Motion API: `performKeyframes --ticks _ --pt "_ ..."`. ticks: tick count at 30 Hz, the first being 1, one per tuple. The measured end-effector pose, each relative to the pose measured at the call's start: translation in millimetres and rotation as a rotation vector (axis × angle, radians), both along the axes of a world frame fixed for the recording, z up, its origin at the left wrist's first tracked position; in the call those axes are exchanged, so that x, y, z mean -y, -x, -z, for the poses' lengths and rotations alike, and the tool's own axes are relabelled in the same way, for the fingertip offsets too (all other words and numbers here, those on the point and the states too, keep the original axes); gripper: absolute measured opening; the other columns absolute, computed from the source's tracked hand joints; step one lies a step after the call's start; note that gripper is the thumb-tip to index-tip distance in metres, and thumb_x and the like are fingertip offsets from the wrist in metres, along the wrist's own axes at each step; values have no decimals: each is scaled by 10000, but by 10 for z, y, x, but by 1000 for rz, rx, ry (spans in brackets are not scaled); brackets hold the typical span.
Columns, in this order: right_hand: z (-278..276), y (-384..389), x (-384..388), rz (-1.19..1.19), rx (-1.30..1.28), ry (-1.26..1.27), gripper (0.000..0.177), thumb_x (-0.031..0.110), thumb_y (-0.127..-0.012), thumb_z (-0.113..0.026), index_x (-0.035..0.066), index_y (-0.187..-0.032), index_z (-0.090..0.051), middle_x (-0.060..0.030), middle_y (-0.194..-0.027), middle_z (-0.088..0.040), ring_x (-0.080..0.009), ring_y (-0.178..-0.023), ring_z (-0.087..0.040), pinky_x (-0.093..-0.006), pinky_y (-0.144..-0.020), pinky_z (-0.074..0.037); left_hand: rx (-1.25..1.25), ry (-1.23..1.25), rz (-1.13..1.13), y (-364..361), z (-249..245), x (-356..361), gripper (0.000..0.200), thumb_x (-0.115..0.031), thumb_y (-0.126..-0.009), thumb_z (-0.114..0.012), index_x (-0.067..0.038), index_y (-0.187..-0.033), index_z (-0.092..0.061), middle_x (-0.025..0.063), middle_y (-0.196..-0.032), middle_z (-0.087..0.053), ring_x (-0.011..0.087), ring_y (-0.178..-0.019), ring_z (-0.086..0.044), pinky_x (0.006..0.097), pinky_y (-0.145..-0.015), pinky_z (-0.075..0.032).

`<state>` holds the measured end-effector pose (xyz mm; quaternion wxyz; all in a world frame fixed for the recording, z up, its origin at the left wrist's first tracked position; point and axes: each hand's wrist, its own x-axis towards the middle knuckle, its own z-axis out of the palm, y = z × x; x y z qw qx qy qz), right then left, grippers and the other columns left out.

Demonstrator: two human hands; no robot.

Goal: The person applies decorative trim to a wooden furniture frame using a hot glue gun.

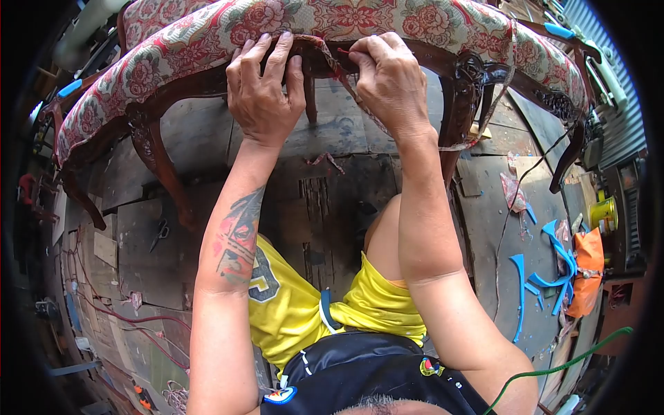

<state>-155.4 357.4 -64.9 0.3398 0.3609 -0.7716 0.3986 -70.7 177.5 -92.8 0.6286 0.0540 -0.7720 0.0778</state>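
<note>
A carved dark-wood sofa (155,149) with a floral-upholstered seat (360,17) stands in front of me. My left hand (266,93) lies along the seat's front edge, fingers spread and fingertips touching the fabric border. From beside it a narrow fabric trim strip (326,54) hangs down, passes behind my right wrist, and loops up over the seat at the right. My right hand (393,86) is at the wooden rail, thumb and index finger pinched. A small red bit shows at its fingertips; what it is, I cannot make out.
Scissors (160,235) lie on the worn plank floor at the left. To the right are blue offcuts (555,259), an orange bag (588,273) and a yellow can (603,214). A green cord (560,370) crosses the lower right; reddish cables (131,319) run along the left.
</note>
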Motion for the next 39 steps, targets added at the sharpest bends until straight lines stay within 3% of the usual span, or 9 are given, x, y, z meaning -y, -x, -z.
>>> performKeyframes --ticks 3,5,9,10,13,16,25,33,39 --pt "-149 70 -223 -111 51 96 242 284 -1012 -755 69 -912 -806 -104 -955 -762 -281 -910 -750 -405 -861 -589 0 -4 1 6 7 8 344 -253 -996 -771 -226 -1338 -788 39 -1305 -697 285 -1224 -642 415 -1068 -530" --pt "-313 108 -472 -1083 906 286 440 408 -1086 -690 41 -866 -791 -84 -868 -760 -215 -832 -723 -370 -852 -571 -1 7 -5 5 15 7 353 -253 -997 -766 -231 -1349 -781 42 -1312 -696 292 -1233 -643 422 -1076 -532" --pt "-240 115 -350 -138 758 -363 672 626 -1051 -645 20 -827 -829 -107 -805 -770 -187 -830 -713 -355 -819 -560 -4 -2 7 -3 13 -1 356 -253 -999 -759 -231 -1354 -776 44 -1317 -696 299 -1239 -644 425 -1087 -532" --pt "-56 240 -298 -137 761 -543 693 600 -1077 -616 -61 -988 -806 -133 -934 -810 -181 -886 -748 -322 -794 -559 1 -9 9 -3 10 -10 358 -252 -997 -759 -229 -1354 -775 44 -1318 -696 303 -1239 -644 427 -1088 -533" --pt "-121 27 -190 -653 1334 70 652 576 -1097 -606 -51 -1149 -778 -162 -981 -799 -253 -879 -770 -368 -812 -614 1 -28 19 -11 17 -8 362 -250 -994 -758 -226 -1355 -774 47 -1320 -697 312 -1238 -644 431 -1089 -535" --pt "-230 4 -169 -939 1423 373 461 413 -1091 -684 -32 -1191 -751 -130 -951 -776 -224 -865 -770 -352 -752 -637 -5 -38 25 -14 8 -17 364 -250 -991 -758 -223 -1354 -774 50 -1322 -699 320 -1237 -644 435 -1092 -536" --pt "-498 217 -142 -769 1315 329 265 242 -998 -830 4 -1105 -787 -40 -916 -751 -97 -763 -674 -241 -646 -525 -15 -43 22 -8 5 -15 360 -257 -989 -756 -220 -1347 -775 46 -1314 -705 307 -1238 -656 433 -1084 -550" --pt "-686 303 -138 -646 853 -196 244 253 -1024 -802 33 -1129 -783 -28 -995 -770 -64 -855 -672 -247 -756 -555 -7 -31 20 -6 17 16 364 -294 -993 -745 -226 -1350 -769 40 -1302 -716 287 -1251 -655 453 -1126 -540" --pt "-591 494 -217 -496 -18 -268 232 63 -946 -776 70 -1176 -805 -125 -1029 -794 -267 -919 -777 -395 -880 -628 -17 -12 15 1 15 18 377 -271 -975 -772 -228 -1350 -767 29 -1321 -714 297 -1229 -658 419 -1093 -551"
